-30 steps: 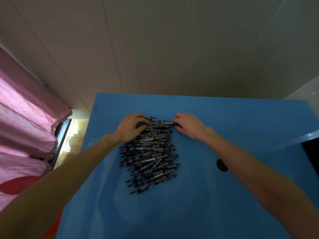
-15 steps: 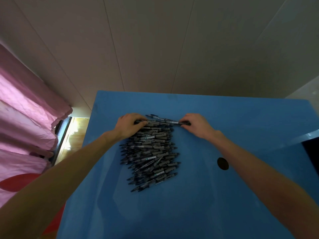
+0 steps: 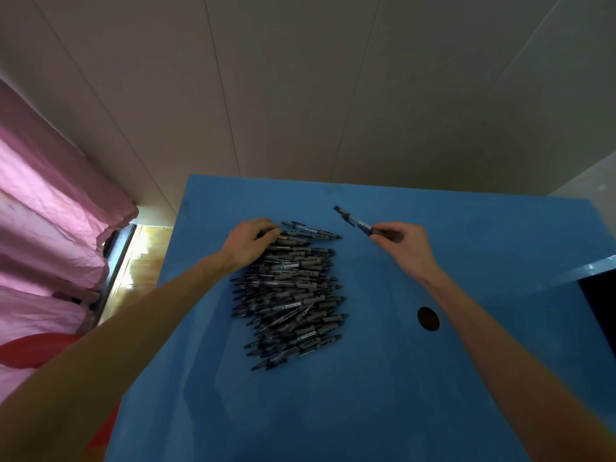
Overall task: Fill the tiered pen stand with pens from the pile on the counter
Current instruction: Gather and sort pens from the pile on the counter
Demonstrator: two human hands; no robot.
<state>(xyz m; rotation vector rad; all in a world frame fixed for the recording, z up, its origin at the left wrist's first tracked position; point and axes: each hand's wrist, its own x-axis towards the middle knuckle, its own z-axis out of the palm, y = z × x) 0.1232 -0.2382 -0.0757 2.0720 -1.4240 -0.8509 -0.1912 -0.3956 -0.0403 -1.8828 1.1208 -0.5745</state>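
Right hand [image 3: 405, 243]: pinching one pen [image 3: 358, 224] by its near end, raised just right of the pile [image 3: 290, 291]; long axis slanting up and away to the left, far tip pointing toward the back edge of the table [image 3: 433, 395]. Left hand [image 3: 250, 243]: fingers curled down onto the far-left corner of the pile, seemingly gripping or steadying pens there; exact hold hard to tell. Pile itself: centre of the blue table, pens mostly lying crosswise, left to right, in a rough stack running toward the viewer. Tiered pen stand: nowhere in view, so direction of the coming carry impossible to judge. Probably the first pens only just taken; nearly the whole pile left. Dark round hole [image 3: 428, 318] in the table near the right forearm. Pink curtain [image 3: 50, 228] at far left.
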